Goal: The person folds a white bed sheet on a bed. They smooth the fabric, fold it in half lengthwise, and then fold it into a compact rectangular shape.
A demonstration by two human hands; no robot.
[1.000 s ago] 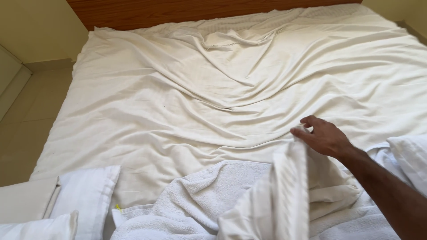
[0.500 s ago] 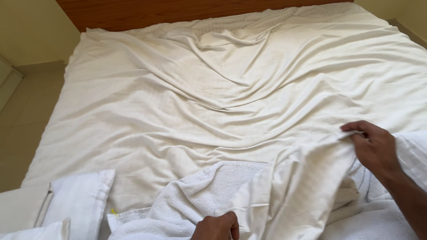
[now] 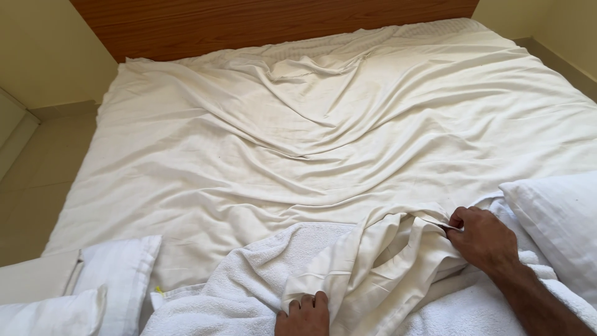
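Left hand point(image 3: 303, 314) and right hand point(image 3: 482, 239), fingers closed on a cream pillowcase point(image 3: 373, 267) bunched at the near edge of the bed point(image 3: 280, 155), over a white towel point(image 3: 249, 280). White pillow point(image 3: 553, 218) lies just beside the right hand.

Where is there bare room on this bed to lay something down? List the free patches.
The wide sheet between the headboard and the towel is free, though wrinkled. The near edge is crowded: left hand and right hand grip the bunched cloth, pillows sit at the left and right.
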